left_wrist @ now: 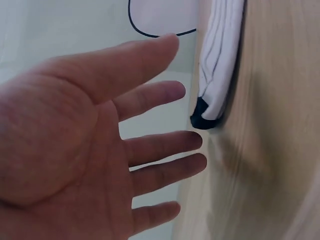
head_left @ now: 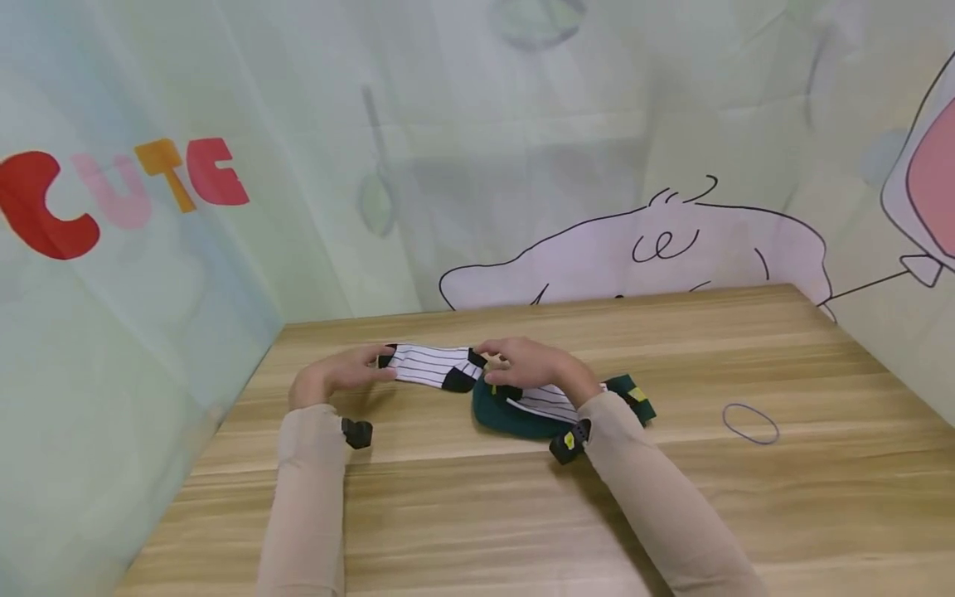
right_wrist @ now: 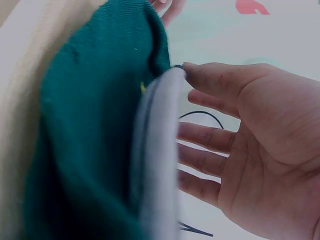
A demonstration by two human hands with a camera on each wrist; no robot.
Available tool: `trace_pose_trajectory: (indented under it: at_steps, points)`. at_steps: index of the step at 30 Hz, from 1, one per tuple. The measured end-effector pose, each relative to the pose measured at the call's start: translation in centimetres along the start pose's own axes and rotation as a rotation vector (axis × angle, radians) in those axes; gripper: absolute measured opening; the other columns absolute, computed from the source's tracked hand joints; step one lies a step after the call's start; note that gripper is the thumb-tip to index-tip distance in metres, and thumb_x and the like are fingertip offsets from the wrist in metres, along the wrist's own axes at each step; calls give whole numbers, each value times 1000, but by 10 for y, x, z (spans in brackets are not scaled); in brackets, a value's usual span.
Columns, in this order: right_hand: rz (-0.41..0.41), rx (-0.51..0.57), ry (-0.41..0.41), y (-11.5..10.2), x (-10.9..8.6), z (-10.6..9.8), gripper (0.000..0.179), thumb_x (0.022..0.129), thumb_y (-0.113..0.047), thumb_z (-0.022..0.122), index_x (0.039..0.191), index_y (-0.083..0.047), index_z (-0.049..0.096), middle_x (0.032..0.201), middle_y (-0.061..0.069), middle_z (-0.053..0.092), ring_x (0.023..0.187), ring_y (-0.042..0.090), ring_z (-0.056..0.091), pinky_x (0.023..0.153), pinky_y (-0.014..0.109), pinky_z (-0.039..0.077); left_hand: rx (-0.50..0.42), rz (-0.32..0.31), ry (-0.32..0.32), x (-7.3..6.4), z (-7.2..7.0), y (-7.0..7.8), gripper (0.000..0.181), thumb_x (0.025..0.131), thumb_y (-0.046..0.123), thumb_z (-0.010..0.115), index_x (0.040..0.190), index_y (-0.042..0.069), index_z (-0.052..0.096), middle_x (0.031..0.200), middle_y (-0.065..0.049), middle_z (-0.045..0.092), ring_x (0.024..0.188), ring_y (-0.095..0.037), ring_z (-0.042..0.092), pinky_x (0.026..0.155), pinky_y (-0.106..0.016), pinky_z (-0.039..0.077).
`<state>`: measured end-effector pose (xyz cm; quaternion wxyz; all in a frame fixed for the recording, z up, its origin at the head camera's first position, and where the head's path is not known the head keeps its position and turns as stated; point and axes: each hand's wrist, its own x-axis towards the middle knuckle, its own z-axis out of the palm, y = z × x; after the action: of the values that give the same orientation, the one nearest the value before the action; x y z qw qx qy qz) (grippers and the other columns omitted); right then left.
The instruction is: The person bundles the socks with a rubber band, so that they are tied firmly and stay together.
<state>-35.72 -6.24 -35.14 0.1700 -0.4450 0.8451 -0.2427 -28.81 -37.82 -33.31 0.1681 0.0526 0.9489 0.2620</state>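
Observation:
A white sock [head_left: 429, 365] with thin dark stripes and black ends and heel lies flat across the table. My left hand [head_left: 346, 369] is at its left black end; in the left wrist view its fingers are straight and spread, apart from the sock. Right of it lies a dark green sock [head_left: 515, 419] with yellow marks, under a second striped white sock [head_left: 548, 402]. My right hand [head_left: 525, 362] is over these, fingers loosely extended. In the right wrist view, its thumb tip meets the upper edge of the white sock [right_wrist: 160, 150], which partly hides the other fingertips.
A thin blue loop [head_left: 778, 431] lies on the wooden table [head_left: 462, 514], right of the socks. Behind the table hangs a printed curtain [head_left: 313, 166] with letters and a cartoon animal. A small dark camera [head_left: 356, 433] is worn on the left wrist, another [head_left: 569, 442] on the right.

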Motion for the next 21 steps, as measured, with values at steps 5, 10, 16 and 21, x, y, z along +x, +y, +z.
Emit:
trace_pose_trajectory:
  at_steps: [5,10,16,21]
  points:
    - [20,-29,-5,2,3,5,58,103,-25,58,154,-10,37,152,17,43,142,29,38,115,46,29,-12,-18,-29,2,2,-4,65,104,30,52,154,-3,27,157,-32,25,143,-48,25,114,-60,22]
    - [17,-23,-4,3,5,7,61,103,-25,58,156,-9,34,156,16,38,145,30,33,117,45,27,-35,-23,-29,4,4,-4,65,104,29,52,156,-1,25,158,-31,23,144,-48,23,114,-61,21]
    - [52,-34,-32,3,6,9,59,104,-29,56,156,-11,35,158,15,35,146,30,32,116,45,28,-44,-13,-25,6,5,-3,65,104,31,52,156,1,26,155,-31,29,141,-47,30,112,-60,25]
    - [60,-30,-53,3,6,11,55,104,-29,55,153,-10,40,157,15,36,145,29,33,117,44,27,-29,2,-4,8,6,-2,62,104,29,53,153,-2,32,151,-31,36,138,-46,35,112,-59,26]
